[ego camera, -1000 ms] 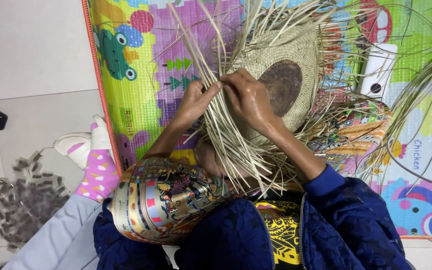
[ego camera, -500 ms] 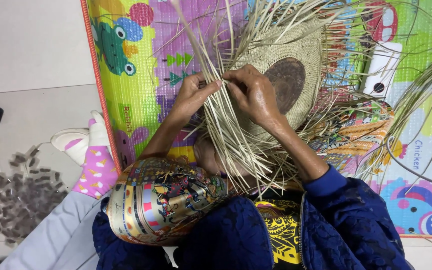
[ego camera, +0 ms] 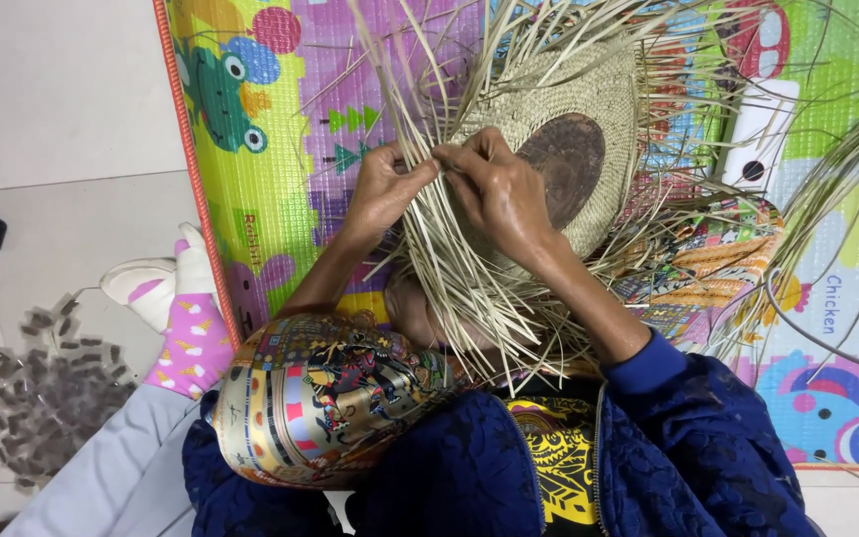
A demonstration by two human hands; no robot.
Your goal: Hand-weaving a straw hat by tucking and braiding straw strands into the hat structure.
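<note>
Both our hands, left hand (ego camera: 382,189) and right hand (ego camera: 499,194), have drawn closer, fingers now pinching straw strands (ego camera: 449,268) over the woven piece (ego camera: 589,109) mid-mat (ego camera: 270,229).

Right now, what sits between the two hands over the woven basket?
In the head view, a bundle of loose pale straw strands runs between the left hand and the right hand; both hands' fingers pinch into it above the woven basket.

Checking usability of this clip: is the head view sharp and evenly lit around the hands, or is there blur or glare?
Head view: even, soft light, no harsh shadows; left hand, right hand and pale dried straw strands look sharp; no glare on the colourful cartoon play mat; edges look slightly stretched.
</note>
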